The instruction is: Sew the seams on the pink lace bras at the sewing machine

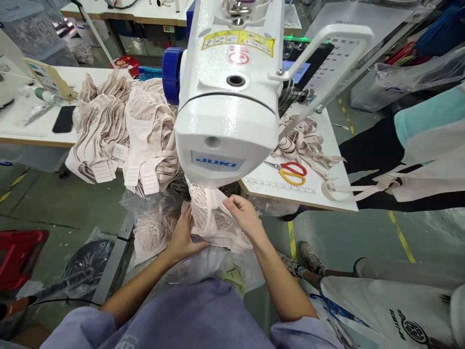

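A beige lace bra [214, 215] lies below the white sewing machine head [227, 131], its upper end hidden under the machine. My right hand [245, 213] pinches the bra's right edge between thumb and fingers. At the bra's left side rests my left hand [184, 237], fingers stretched along the edge and thumb spread across the lower fabric. Left of that hand, a lace piece [150, 235] sits on clear plastic. The machine head hides the needle area.
Stacked beige bras [103, 126] lie on the left table beside a black phone [64, 119]. Red-and-yellow scissors [292, 172], a ruler [279, 185] and a pile of beige straps [303, 140] are on the right table. A person [399, 295] stands at right, another person's dark-clothed leg [370, 148] beyond.
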The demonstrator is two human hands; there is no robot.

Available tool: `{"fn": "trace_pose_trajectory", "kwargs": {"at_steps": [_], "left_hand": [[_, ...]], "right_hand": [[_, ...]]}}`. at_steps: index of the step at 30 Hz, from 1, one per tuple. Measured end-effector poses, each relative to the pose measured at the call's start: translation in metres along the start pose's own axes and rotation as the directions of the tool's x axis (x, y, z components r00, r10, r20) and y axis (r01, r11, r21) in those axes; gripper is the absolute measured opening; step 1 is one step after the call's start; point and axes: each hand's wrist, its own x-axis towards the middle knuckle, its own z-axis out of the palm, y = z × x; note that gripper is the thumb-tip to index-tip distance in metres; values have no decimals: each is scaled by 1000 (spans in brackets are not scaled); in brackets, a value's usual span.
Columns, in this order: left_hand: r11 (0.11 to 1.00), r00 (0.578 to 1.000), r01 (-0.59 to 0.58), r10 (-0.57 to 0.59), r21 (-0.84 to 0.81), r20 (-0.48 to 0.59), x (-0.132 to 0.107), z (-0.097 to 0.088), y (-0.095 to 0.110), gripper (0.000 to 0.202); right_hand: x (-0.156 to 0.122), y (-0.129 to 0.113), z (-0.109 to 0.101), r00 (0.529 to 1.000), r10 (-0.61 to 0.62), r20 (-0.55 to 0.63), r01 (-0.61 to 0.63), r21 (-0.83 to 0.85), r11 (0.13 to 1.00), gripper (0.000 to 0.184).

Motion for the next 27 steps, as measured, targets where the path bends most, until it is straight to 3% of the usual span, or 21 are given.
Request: {"fn": "trace_pose_trajectory", "kwargs": {"at_steps": [3,6,9,12,15,17,19,20,22,23,24,26,27], "left_hand": [[997,1000,-18,16,74,16,-3,20,-10,92],[995,1000,20,-19,95,-14,-7,25,-30,80],[994,999,39,-35,105,-36,-12,9,-53,72],[992,996,35,-25,124,-80,-11,-20,-63,57],[988,982,17,13,156,-190,-6,-41,-53,47],[983,965,1,48,186,-259,-7,-39,-36,43],[972,970,-86,131,217,-203,-11,-25,-16,41],[956,974,-191,212,221,-75,-13,-17,-7,43],[925,933,-343,315,163,175,-15,-3,3,50],[932,924,-331,288,148,253,-16,0,3,53],[953,935,-253,197,165,294,-18,-2,0,53],[962,960,31,-103,270,260,-27,-15,-15,46],[924,943,191,-266,332,199,-33,-26,-26,41]], "right_hand": [[-6,4,-3,1000,18,-18,-19,-17,1000,47],[-12,7,-5,1000,22,-16,-22,-21,1000,43],[-15,9,-6,1000,13,4,-13,-21,1000,41],[-16,9,-10,1000,-17,-15,16,-85,996,42],[-26,13,-29,996,-49,-70,33,-214,976,42],[-42,23,-53,989,-9,-150,-39,-314,949,44],[-62,38,-86,957,70,-283,-194,-436,879,48],[-71,48,-103,938,114,-327,-280,-522,806,48],[-82,69,-135,893,230,-386,-447,-707,548,44],[-85,80,-145,869,314,-383,-488,-768,415,40],[-87,89,-151,865,363,-347,-475,-799,368,35],[-90,102,-147,896,333,-295,-412,-831,373,40],[-90,105,-138,923,264,-279,-369,-833,412,47]]}}
